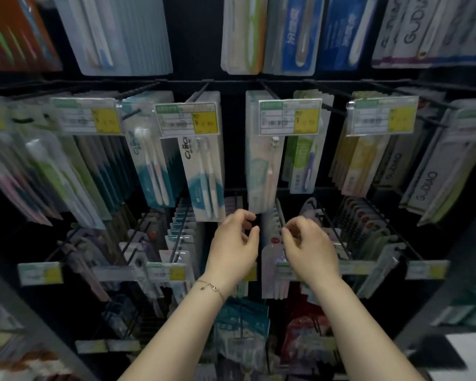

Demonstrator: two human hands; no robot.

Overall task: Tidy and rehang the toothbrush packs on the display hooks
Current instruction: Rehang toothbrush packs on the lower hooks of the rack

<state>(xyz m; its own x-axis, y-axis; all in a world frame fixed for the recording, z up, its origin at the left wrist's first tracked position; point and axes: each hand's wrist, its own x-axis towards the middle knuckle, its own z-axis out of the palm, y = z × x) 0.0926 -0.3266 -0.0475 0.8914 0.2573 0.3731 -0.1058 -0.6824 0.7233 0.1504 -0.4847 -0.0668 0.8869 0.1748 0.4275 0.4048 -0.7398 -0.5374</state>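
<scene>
Rows of toothbrush packs hang on black wire hooks across a dark display. My left hand (235, 243) hovers with curled, parted fingers just below a white-and-teal twin pack (205, 174) and a pale pack holding a pink brush (263, 166). It holds nothing. My right hand (309, 244) is beside it, fingers bent over the tops of a row of pale packs (272, 259) on a lower hook. Whether its fingertips pinch a pack is hidden. A dark gap between two lower hooks lies between my hands.
Price tags with yellow fields (290, 116) clip to the hook ends. More packs fill the top row (121, 37) and both sides. Red bags (305, 334) and teal bags (241, 328) hang below my forearms. A grey shelf upright (434, 303) stands at the right.
</scene>
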